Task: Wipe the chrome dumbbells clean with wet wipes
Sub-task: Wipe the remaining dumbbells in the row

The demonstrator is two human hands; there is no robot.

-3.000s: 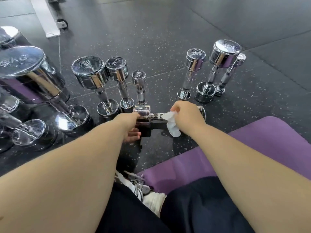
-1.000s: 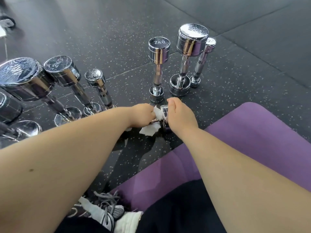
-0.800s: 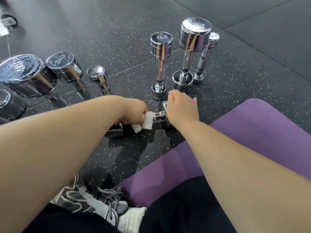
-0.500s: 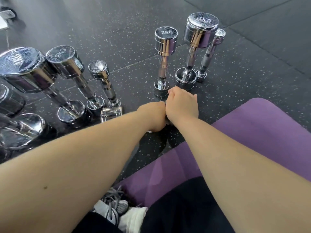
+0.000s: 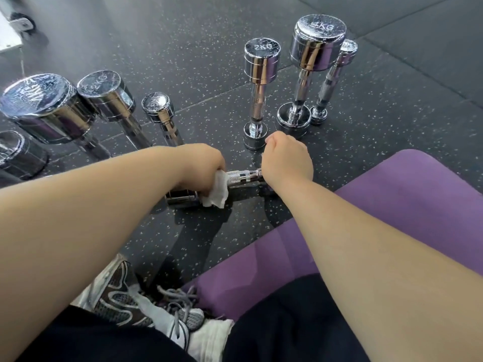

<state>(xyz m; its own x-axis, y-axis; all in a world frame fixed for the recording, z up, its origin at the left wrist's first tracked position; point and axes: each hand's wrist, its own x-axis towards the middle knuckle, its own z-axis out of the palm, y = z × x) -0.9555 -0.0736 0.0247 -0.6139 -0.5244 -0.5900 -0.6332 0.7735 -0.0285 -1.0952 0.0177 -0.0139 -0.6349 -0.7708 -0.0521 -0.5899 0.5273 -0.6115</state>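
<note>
A small chrome dumbbell [image 5: 241,176] lies on its side on the black rubber floor in front of me. My left hand [image 5: 201,167] grips a white wet wipe [image 5: 217,189] wrapped round the left part of its knurled handle, next to the left head. My right hand [image 5: 286,160] is curled over the dumbbell's right head, which is hidden under it.
Three chrome dumbbells stand upright behind my right hand: a 2 kg [image 5: 260,92], a 4 kg [image 5: 311,71] and a thin one [image 5: 333,82]. More stand at the left [image 5: 52,111]. A purple mat [image 5: 392,205] lies at the right; my shoe [image 5: 136,307] is below.
My left hand has slid the wipe left along the handle, away from my right hand, baring the knurled bar between them. Three seconds ago my right hand held the wipe.
</note>
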